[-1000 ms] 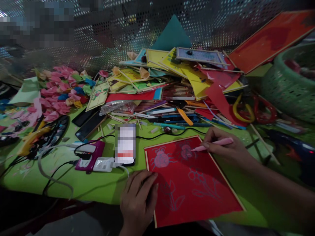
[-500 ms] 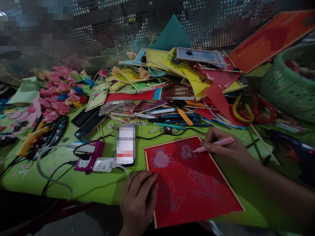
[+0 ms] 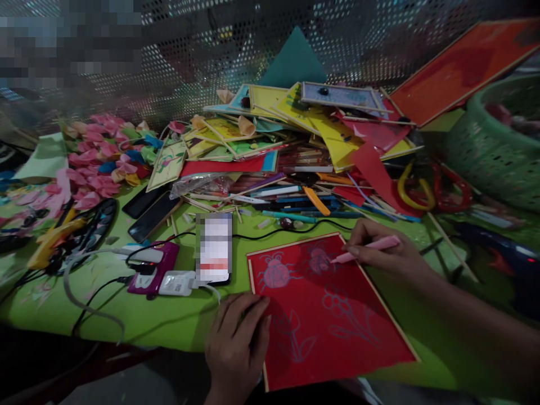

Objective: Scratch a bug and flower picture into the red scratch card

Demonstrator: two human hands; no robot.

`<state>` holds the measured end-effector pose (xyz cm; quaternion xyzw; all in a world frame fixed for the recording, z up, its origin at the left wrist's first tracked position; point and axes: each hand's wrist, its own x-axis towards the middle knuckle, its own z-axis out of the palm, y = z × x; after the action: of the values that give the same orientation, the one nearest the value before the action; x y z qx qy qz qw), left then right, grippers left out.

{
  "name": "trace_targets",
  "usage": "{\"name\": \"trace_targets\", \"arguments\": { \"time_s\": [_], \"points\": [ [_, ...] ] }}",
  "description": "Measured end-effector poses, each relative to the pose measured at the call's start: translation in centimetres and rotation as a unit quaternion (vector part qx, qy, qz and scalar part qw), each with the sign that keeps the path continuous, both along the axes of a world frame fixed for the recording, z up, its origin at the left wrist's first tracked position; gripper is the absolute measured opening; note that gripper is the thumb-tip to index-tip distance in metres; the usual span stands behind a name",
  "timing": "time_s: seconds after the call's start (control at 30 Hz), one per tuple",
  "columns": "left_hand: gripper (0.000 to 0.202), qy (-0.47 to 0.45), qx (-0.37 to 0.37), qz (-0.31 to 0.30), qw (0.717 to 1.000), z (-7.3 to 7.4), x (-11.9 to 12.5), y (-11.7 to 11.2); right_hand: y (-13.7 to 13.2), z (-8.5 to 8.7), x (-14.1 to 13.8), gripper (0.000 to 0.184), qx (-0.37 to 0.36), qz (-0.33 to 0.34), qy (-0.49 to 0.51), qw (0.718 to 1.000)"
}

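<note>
A red sheet [image 3: 320,320] edged with thin wooden sticks lies tilted at the table's front, with two pink-filled bugs and two outlined flowers drawn on it. My right hand [image 3: 373,247] grips a pink marker [image 3: 383,242], whose tip meets the upper right bug. My left hand [image 3: 238,340] rests at the sheet's left edge, fingers loosely bent and apart, holding nothing that I can see. A phone [image 3: 216,247] with a lit screen lies beyond my left hand, partly blurred out.
A magenta power strip [image 3: 169,253] with plugs and cables sits at left, near pink paper flowers [image 3: 95,163]. Framed cards [image 3: 329,124] pile behind loose pens. At right are yellow-handled scissors [image 3: 403,191], a green basket [image 3: 493,146] and a dark glue gun [image 3: 502,244].
The marker tip has shifted very slightly on the upper right bug. My left hand and the sheet stay in place.
</note>
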<state>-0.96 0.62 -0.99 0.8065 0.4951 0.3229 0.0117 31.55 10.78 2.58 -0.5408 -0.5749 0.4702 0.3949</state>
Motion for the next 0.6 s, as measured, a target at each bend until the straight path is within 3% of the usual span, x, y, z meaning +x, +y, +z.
{"name": "trace_targets", "arguments": {
  "time_s": [0.6],
  "points": [
    [0.029,0.0,0.013,0.001,1.0,0.31,0.05,0.12,-0.06,-0.39,0.01,0.029,0.004,0.005,-0.003,1.0]
  ]
}}
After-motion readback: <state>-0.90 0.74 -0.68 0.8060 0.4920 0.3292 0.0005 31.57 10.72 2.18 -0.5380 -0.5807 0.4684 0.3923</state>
